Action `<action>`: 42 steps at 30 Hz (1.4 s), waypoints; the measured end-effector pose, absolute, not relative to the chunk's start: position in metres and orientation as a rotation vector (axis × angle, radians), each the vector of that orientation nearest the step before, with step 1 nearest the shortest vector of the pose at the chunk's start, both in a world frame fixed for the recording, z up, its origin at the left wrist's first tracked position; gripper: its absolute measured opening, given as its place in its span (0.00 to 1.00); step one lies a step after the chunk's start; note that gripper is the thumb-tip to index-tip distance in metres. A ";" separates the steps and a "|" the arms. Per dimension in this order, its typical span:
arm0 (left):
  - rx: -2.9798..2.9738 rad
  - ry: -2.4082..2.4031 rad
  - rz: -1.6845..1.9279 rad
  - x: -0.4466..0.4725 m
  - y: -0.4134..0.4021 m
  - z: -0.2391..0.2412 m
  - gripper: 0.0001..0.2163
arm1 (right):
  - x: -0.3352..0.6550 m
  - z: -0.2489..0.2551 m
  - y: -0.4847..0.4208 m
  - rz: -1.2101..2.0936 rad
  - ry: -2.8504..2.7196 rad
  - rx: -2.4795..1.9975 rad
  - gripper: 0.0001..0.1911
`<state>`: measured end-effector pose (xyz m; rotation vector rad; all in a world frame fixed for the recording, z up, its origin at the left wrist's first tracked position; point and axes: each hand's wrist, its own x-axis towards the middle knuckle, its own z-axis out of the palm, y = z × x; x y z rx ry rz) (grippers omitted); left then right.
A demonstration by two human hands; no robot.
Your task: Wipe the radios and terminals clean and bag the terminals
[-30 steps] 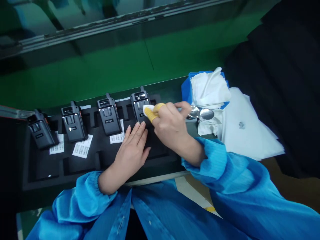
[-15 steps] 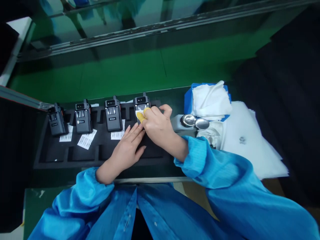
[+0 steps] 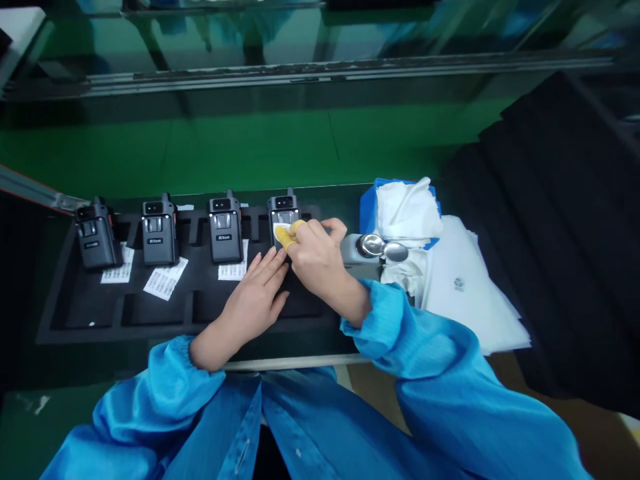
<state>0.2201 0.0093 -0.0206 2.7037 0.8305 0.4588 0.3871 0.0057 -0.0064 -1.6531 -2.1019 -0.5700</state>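
Several small black devices stand in a row in a black foam tray (image 3: pixel 105 320). My right hand (image 3: pixel 320 260), with yellow finger cots, pinches a small white wipe (image 3: pixel 280 231) and presses it on the front of the rightmost device (image 3: pixel 283 210). My left hand (image 3: pixel 255 297) lies flat and open on the tray just below that device, fingers together. Three other devices (image 3: pixel 225 228) stand to the left, with white printed labels (image 3: pixel 163 281) lying beside them.
A blue box (image 3: pixel 370 207) heaped with white cloths (image 3: pixel 407 210) stands right of the tray, with a metal-topped dispenser (image 3: pixel 373 248) in front of it. White sheets (image 3: pixel 465 287) lie further right, beside stacked black foam (image 3: pixel 565 220). A green belt (image 3: pixel 250 147) runs behind.
My right hand has slid the wipe a little to the left over the device's front. The left hand stays flat on the tray. The view has shifted slightly.
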 end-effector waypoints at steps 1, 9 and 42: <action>2.707 0.828 0.456 0.220 0.010 -0.020 0.19 | 0.385 -0.006 0.006 -0.556 -2.108 -1.690 0.17; 2.691 0.812 0.465 0.223 0.009 -0.022 0.20 | 0.379 -0.003 0.005 -0.471 -2.121 -1.818 0.17; 2.792 0.815 0.492 0.229 -0.001 -0.020 0.16 | 0.392 0.009 -0.011 -0.497 -2.097 -1.860 0.13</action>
